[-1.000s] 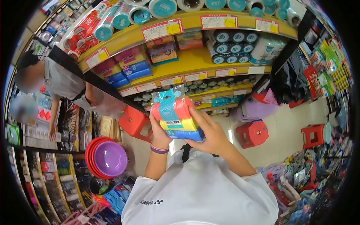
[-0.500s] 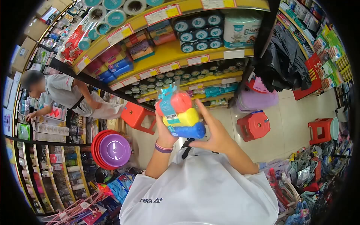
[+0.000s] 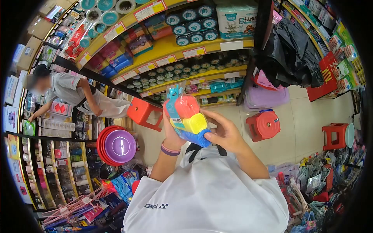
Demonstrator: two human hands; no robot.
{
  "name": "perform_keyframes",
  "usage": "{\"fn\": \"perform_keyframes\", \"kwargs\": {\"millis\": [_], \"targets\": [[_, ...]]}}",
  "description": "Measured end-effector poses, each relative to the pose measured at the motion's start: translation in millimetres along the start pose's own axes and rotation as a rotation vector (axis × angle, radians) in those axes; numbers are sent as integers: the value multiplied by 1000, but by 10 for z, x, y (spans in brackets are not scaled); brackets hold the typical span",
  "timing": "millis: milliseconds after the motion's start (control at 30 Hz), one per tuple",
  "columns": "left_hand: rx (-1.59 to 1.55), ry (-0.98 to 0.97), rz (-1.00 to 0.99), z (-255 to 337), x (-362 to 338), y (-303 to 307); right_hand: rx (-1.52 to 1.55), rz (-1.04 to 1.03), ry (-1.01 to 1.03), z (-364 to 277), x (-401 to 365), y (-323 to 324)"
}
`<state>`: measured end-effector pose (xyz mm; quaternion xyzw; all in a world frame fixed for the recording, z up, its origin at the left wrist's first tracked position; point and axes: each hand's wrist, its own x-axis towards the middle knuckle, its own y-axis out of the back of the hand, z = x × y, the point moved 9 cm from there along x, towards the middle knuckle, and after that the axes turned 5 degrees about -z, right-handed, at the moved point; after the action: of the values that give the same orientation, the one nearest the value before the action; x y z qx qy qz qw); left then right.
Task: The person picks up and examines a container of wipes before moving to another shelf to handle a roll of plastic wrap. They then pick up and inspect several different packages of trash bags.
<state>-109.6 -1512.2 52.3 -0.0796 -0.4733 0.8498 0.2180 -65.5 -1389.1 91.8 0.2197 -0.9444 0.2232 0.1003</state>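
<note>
In front of my chest is a clear-wrapped pack of garbage bag rolls (image 3: 192,122), red at the top, yellow in the middle and blue at the bottom, with a teal label down its side. My left hand (image 3: 172,134) grips its left side, the fingers partly hidden behind it. On the other side, my right hand (image 3: 229,134) has its thumb against the blue roll and its fingers bent at the pack's right edge. The pack leans a little, its blue end toward the lower right.
Yellow-edged shelves (image 3: 163,60) with boxed rolls and jars stand ahead. Red stools (image 3: 264,126) are on the tiled floor. Stacked basins (image 3: 119,146) sit at left, near a person in a grey shirt (image 3: 70,87) reaching to a shelf. Black bags (image 3: 293,54) hang at right.
My right hand has closed in from open beside the pack to touch its right side. The pack has tilted, its blue end shifting right and down. The other person's reaching hand has moved slightly.
</note>
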Motion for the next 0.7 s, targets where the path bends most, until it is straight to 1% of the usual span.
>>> {"fn": "perform_keyframes", "kwargs": {"millis": [67,133,167,200,233,300,333,400,433,500,533,600,633,667,700], "targets": [[19,4,32,-48,-30,63,-2,-8,-14,-1,-32,10],[36,7,65,-79,-42,110,11,33,-31,23,-68,60],[47,23,109,-100,-45,146,14,32,-32,21,-79,71],[58,40,155,-119,-59,189,-14,59,-66,51,-96,106],[61,42,160,-120,-61,185,-42,88,-101,85,-112,142],[168,89,287,-127,-88,268,-76,127,-115,134,-132,205],[171,92,287,-132,-79,271,-116,164,-128,163,-144,255],[266,56,410,-71,-90,371,-136,194,-123,222,-162,316],[268,58,407,-70,-78,353,-129,215,-138,289,-178,365],[297,73,504,-50,-113,374,-125,239,-152,353,-185,411],[294,74,501,-37,-117,401,-103,262,-148,363,-185,431],[374,119,389,-36,-86,440,-86,285,-147,387,-163,461],[439,90,375,-16,-78,503,-95,315,-159,408,-154,500],[435,88,375,4,-82,518,-103,343,-171,426,-135,532],[521,132,354,13,-85,521,-106,341,-173,423,-99,520]]}}
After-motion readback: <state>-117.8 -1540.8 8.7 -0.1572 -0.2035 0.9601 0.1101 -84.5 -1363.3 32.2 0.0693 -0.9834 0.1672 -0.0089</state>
